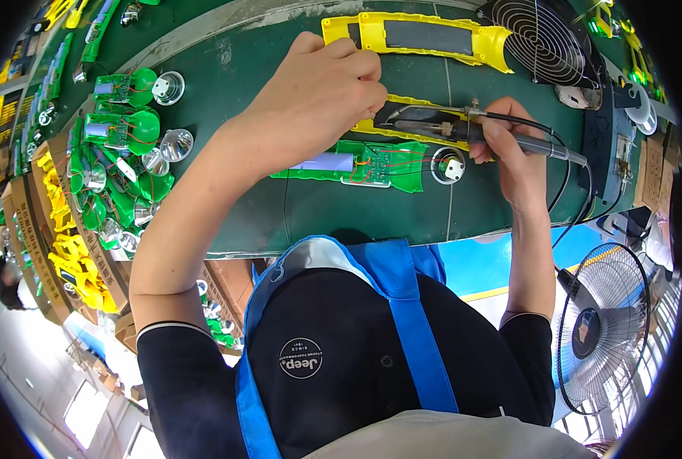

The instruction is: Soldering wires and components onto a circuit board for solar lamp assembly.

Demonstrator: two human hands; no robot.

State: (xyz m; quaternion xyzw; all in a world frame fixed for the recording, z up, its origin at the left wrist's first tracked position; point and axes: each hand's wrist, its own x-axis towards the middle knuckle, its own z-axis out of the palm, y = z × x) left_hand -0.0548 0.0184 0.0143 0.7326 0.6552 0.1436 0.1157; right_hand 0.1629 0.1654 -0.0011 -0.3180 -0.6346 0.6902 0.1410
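My right hand (509, 149) is closed around a soldering iron (536, 144) with a thin metal feed tube clamped along it. Its tip points left over a yellow plastic half-shell (425, 138) with a dark panel. My left hand (326, 96) is curled at the left end of that shell, fingers pinched; what they hold is hidden. Just below lies a green half-shell (406, 172) with a purple battery cell (326, 163), a circuit board (375, 164) and thin wires running to a round silver reflector (448, 165). Another yellow half-shell (433, 37) lies farther back.
Several green wired assemblies (127, 130) with reflectors are heaped at the left of the green table (241, 222). A box of yellow shells (81, 268) stands beyond its left edge. A black fan grille (540, 38) is back right; a standing fan (601, 329) is near right. Black cables (566, 183) trail from the iron.
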